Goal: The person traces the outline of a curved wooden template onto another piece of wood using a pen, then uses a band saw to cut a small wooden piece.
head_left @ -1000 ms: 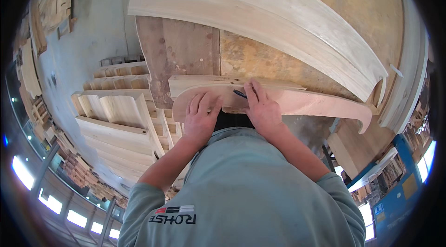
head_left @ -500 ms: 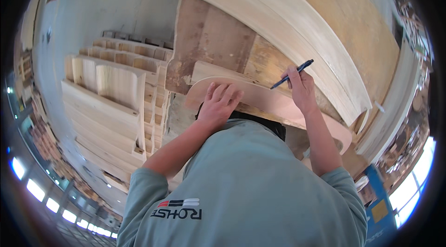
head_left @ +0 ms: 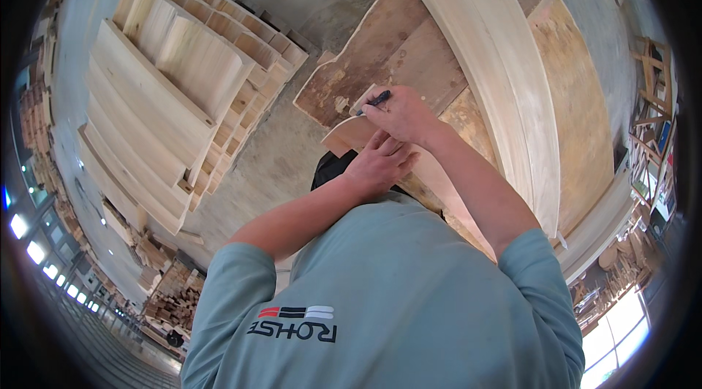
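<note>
- The right hand [head_left: 402, 115] holds a dark pen [head_left: 381, 97] at one end of a flat pink board [head_left: 345, 131].
- The left hand [head_left: 380, 164] is on that board too, fingers bent.
- A long, curved pale board [head_left: 504, 74] lies on the brown table [head_left: 387, 53].
- A wood pile [head_left: 150, 107] sits at the left.

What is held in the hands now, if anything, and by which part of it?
The right hand holds a dark pen by its barrel; whether the left hand grips anything cannot be told.
</note>
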Tool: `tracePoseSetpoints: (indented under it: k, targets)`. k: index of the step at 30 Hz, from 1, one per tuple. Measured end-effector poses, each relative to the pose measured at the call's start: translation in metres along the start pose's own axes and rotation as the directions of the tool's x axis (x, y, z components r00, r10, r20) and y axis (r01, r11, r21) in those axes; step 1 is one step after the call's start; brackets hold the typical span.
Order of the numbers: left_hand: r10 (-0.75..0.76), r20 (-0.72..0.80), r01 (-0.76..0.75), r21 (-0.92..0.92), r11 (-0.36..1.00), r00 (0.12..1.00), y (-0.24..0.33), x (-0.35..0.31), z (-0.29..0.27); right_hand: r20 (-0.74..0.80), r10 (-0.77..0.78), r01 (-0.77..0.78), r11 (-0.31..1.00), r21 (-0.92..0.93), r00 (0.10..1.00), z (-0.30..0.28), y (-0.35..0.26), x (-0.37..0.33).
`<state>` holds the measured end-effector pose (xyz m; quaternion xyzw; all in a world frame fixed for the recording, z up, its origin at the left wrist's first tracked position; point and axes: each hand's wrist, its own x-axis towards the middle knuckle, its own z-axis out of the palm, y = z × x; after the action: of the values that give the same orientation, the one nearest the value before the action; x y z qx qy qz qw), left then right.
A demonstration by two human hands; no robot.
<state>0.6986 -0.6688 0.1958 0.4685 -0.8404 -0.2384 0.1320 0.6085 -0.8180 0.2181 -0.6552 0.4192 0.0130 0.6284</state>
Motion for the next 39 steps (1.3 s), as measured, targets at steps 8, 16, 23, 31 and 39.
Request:
tracePoseSetpoints:
  k: [8, 16, 23, 31, 39]
  targets:
    - [0.01, -0.042, -0.01, 0.0, 1.0, 0.999, -0.001, -0.001, -0.002, 0.058, -0.002, 0.009, 0.993, -0.116, 0.998, 0.004, -0.008, 0.007]
    - [0.021, 0.042, -0.021, 0.002, 1.0, 0.999, -0.002, -0.001, -0.002, -0.064, -0.038, 0.037, 0.999, -0.021, 0.997, 0.006, 0.004, -0.007]
    - [0.009, 0.038, -0.01, 0.007, 1.0, 0.999, -0.001, 0.001, -0.003, -0.112, 0.005, -0.027, 0.979, -0.201, 0.994, -0.022, 0.008, -0.028]
    - [0.005, 0.099, -0.008, 0.026, 1.0, 0.995, 0.0, 0.003, -0.002, -0.15, 0.0, -0.043, 0.958, -0.285, 0.989, -0.019, 0.015, -0.036]
    - [-0.007, 0.122, 0.0, 0.059, 0.998, 0.993, 0.004, 0.006, -0.001, -0.39, 0.207, -0.24, 0.97, -0.036, 0.897, -0.034, 0.069, -0.153]
